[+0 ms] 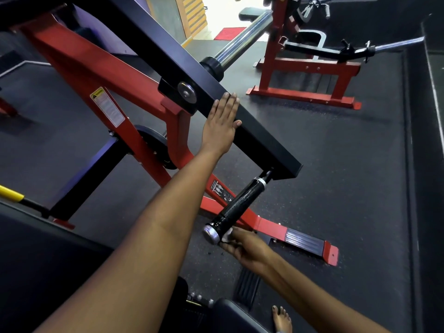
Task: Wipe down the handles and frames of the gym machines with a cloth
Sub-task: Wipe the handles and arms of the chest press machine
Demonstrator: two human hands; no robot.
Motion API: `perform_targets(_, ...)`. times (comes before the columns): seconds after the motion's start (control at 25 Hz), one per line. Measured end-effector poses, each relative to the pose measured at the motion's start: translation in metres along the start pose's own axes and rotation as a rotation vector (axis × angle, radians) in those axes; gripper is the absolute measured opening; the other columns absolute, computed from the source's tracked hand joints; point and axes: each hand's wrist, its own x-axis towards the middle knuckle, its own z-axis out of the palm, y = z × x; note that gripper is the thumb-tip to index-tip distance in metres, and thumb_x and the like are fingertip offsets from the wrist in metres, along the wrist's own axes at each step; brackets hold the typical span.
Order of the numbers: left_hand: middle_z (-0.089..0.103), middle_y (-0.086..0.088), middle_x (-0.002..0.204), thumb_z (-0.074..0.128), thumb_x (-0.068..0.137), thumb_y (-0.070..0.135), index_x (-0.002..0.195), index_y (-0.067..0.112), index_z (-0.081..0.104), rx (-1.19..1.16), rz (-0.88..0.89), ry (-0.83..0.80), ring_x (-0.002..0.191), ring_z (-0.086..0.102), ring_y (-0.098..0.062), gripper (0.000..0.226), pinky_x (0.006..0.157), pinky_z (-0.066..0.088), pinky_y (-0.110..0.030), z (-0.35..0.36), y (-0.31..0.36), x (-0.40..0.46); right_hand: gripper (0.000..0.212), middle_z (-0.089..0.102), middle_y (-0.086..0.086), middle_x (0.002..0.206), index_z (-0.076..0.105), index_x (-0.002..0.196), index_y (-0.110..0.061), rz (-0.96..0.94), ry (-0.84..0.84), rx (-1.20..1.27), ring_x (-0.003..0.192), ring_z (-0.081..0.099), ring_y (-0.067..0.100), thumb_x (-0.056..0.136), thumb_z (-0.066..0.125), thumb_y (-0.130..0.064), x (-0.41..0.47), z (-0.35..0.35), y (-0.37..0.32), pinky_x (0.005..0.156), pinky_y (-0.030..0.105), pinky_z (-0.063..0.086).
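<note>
Handle step in hand, by my read: my right hand (247,248) has its fingers (228,245) curled round a small white cloth (228,237), bunched against the underside of the black handle grip (237,205), right beside its chrome end cap (211,234). Only a scrap of the cloth shows past the fingers, so I can't tell its size or weave. My left hand (222,123) lies flat with fingers straight, pressed against the side of the black lever arm (240,116), likely steadying it. Nothing gripped there. The grip is a glossy cylinder with faint textured bands; it hangs off the end of the lever arm on a short stub with a silver collar. The arm itself is matte square tube, hard edges. The red frame (84,68) below is painted steel with a warning sticker and a ribbed foot plate (302,239) down on the speckled rubber floor (348,164). Next move, as I judge it: run the cloth up the grip toward the collar, turning round it to cover the full circumference, then move on to the flat faces of the arm. The gloss should wipe easily; the textured bands may need more pressure.
</note>
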Motion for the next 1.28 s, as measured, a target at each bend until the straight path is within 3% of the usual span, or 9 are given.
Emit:
perform_targets(0.12, -0.004, -0.005, 0.162, 0.016, 0.105, 0.037, 0.153, 0.009, -0.001, 0.002, 0.004, -0.004, 0.148, -0.007, -0.021, 0.058, 0.118, -0.011, -0.035, 0.0, 0.001, 0.0, 0.026, 0.066, 0.023, 0.085, 0.064, 0.076, 0.005, -0.194, 0.139, -0.209, 0.068, 0.064, 0.025, 0.085, 0.042, 0.013, -0.018, -0.008, -0.033, 0.058, 0.026, 0.055)
perform_targets(0.24, -0.005, -0.006, 0.162, 0.015, 0.105, 0.037, 0.153, 0.009, -0.003, 0.006, -0.003, -0.004, 0.148, -0.008, -0.021, 0.058, 0.118, -0.011, -0.035, 0.0, 0.001, 0.0, 0.017, 0.07, 0.005, 0.085, 0.07, 0.087, -0.009, -0.848, 0.455, -0.783, 0.072, 0.063, 0.012, 0.089, 0.054, -0.003, -0.012, -0.02, -0.081, 0.065, 0.024, 0.05)
perform_targets(0.32, -0.006, -0.005, 0.161, 0.015, 0.105, 0.036, 0.153, 0.009, -0.003, 0.007, -0.009, -0.017, 0.148, -0.009, -0.021, 0.058, 0.117, -0.012, -0.034, -0.001, 0.001, -0.001, 0.015, 0.068, 0.003, 0.087, 0.067, 0.094, -0.01, -1.124, 0.428, -1.231, 0.077, 0.064, 0.014, 0.092, 0.053, -0.006, 0.0, -0.02, -0.092, 0.068, 0.023, 0.049)
perform_targets(0.48, -0.006, -0.005, 0.161, 0.017, 0.106, 0.036, 0.153, 0.009, -0.003, 0.006, -0.007, -0.019, 0.148, -0.009, -0.02, 0.057, 0.116, -0.014, -0.033, -0.002, 0.002, -0.001, 0.026, 0.065, 0.013, 0.108, 0.064, 0.106, -0.003, -1.091, 0.25, -1.744, 0.095, 0.063, 0.028, 0.08, 0.062, 0.001, 0.021, -0.006, -0.062, 0.084, 0.033, 0.052)
perform_targets(0.68, -0.007, -0.004, 0.161, 0.016, 0.106, 0.036, 0.153, 0.01, -0.004, 0.021, -0.016, -0.06, 0.148, -0.01, -0.02, 0.057, 0.117, -0.012, -0.034, -0.004, 0.003, -0.002, 0.024, 0.065, 0.012, 0.099, 0.065, 0.1, -0.003, -1.201, -0.102, -1.811, 0.09, 0.062, 0.027, 0.079, 0.058, 0.004, 0.008, 0.02, -0.028, 0.076, 0.033, 0.048)
perform_targets(0.84, -0.009, -0.003, 0.161, 0.015, 0.106, 0.037, 0.152, 0.011, -0.006, 0.011, -0.018, -0.128, 0.147, -0.013, -0.019, 0.058, 0.118, -0.011, -0.034, -0.013, 0.004, 0.0, 0.032, 0.063, 0.007, 0.119, 0.065, 0.113, -0.007, -1.285, -0.365, -1.769, 0.112, 0.058, 0.016, 0.083, 0.058, 0.004, -0.013, -0.014, -0.031, 0.098, 0.023, 0.045)
perform_targets(1.0, -0.005, -0.003, 0.162, 0.021, 0.105, 0.036, 0.153, 0.011, 0.001, -0.095, -0.072, -0.227, 0.148, -0.01, -0.02, 0.058, 0.118, -0.008, -0.035, -0.035, 0.013, -0.01, 0.031, 0.066, 0.008, 0.116, 0.066, 0.113, -0.008, -1.264, 0.105, -1.605, 0.106, 0.063, 0.019, 0.089, 0.046, -0.012, -0.027, -0.04, -0.075, 0.094, 0.022, 0.044)
perform_targets(1.08, 0.017, -0.006, 0.16, 0.03, 0.104, 0.034, 0.151, 0.01, 0.02, -0.159, -0.085, -0.229, 0.148, 0.01, -0.022, 0.054, 0.119, -0.001, -0.037, -0.053, 0.025, -0.026, 0.028, 0.064, 0.012, 0.115, 0.064, 0.114, -0.002, -1.254, 0.365, -1.489, 0.105, 0.062, 0.028, 0.089, 0.051, -0.005, -0.039, -0.043, -0.103, 0.091, 0.029, 0.045)
perform_targets(1.28, 0.058, -0.008, 0.132, 0.037, 0.102, 0.032, 0.133, 0.014, 0.053, -0.318, -0.118, -0.226, 0.124, 0.048, -0.027, 0.039, 0.114, 0.018, -0.039, -0.118, 0.053, -0.091, 0.018, 0.056, 0.01, 0.087, 0.064, 0.085, -0.001, -1.177, 0.604, -1.474, 0.08, 0.06, 0.033, 0.09, 0.055, -0.015, -0.087, -0.025, -0.134, 0.069, 0.036, 0.046)
